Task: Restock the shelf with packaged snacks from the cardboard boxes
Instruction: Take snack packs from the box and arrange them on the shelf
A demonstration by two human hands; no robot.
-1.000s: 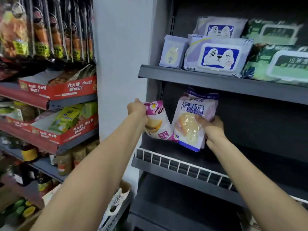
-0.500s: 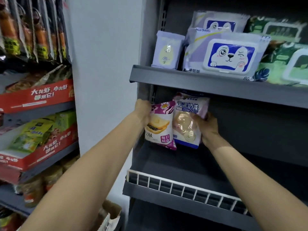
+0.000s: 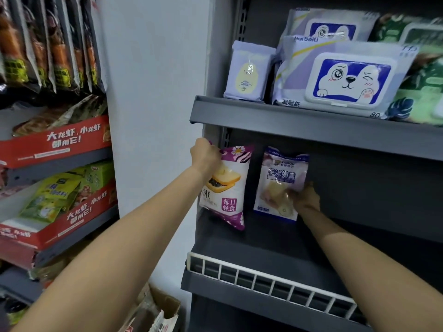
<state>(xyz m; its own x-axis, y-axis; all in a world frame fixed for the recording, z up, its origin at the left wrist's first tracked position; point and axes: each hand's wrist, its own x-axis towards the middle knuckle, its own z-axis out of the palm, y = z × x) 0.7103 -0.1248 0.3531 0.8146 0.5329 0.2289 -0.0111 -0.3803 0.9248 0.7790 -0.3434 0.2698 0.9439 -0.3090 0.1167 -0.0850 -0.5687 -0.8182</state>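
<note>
Two snack packs stand upright at the back of a dark grey shelf (image 3: 239, 250). My left hand (image 3: 206, 155) grips the top left corner of a purple-and-white bread pack (image 3: 227, 190) showing a sandwich slice. To its right, a pale lilac pack (image 3: 279, 185) with a blue bottom edge is held at its lower right side by my right hand (image 3: 305, 200). A gap separates the two packs. An open cardboard box (image 3: 155, 312) sits low on the floor, between my arms.
A white wire rail (image 3: 263, 277) runs along the shelf's front edge. The shelf above holds wet-wipe packs (image 3: 345, 80). Left of a white pillar (image 3: 153, 92), other shelves carry red trays (image 3: 55, 142) of snacks and hanging bags.
Both hands pushed the packs deeper onto the shelf and stood them upright. The packs, which were touching, are now apart.
</note>
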